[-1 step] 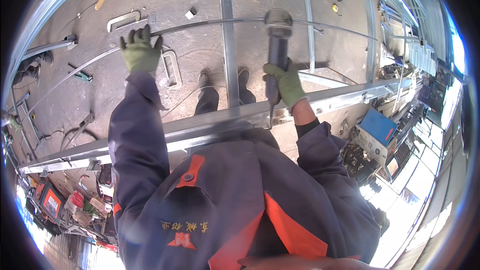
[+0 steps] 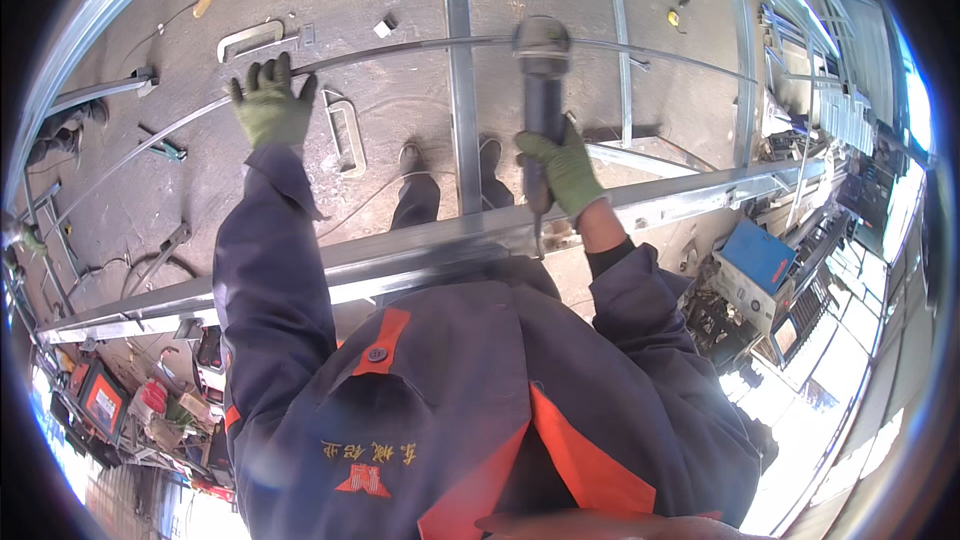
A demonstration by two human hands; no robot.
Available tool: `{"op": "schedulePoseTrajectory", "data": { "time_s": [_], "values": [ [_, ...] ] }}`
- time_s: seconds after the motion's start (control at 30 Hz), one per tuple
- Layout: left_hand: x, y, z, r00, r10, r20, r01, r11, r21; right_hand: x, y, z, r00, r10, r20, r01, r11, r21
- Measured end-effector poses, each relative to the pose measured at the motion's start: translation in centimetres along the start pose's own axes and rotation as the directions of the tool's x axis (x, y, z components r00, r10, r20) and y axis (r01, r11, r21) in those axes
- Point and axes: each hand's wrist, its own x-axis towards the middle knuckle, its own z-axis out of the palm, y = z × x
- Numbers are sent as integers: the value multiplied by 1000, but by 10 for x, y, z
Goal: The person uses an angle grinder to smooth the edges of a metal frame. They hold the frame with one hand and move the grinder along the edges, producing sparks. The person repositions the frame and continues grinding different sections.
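In the head view, the right hand, in a green glove, grips a dark power tool right of centre. The tool stands lengthwise in the frame, its blurred round head at upper centre, over a thin metal bar that runs across the upper half; whether the two touch, I cannot tell. Faint orange streaks show near the top edge above it. The left hand, also gloved, is spread wide at upper left, fingertips at the same bar; whether it presses on it is unclear. An upright metal beam crosses the bar at upper centre and meets a long, broad beam across the middle. Two C-shaped clamps lie near the left hand, one above it, one to its right. A blue-topped machine sits at right.
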Motion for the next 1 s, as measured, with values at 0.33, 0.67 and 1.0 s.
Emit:
{"op": "schedulePoseTrajectory", "data": {
  "time_s": [0.33,0.67,1.0],
  "values": [
    [2,-43,50,944,-33,-327,3,996,-94,-4,-1,104,966,-31,255,107,951,-289],
    [3,-36,47,979,-87,-182,74,995,-73,-18,3,83,992,19,126,10,974,-226],
    [1,-48,56,958,-39,-283,-2,990,-143,-14,4,137,963,39,266,-26,998,-51]
  ]
}}
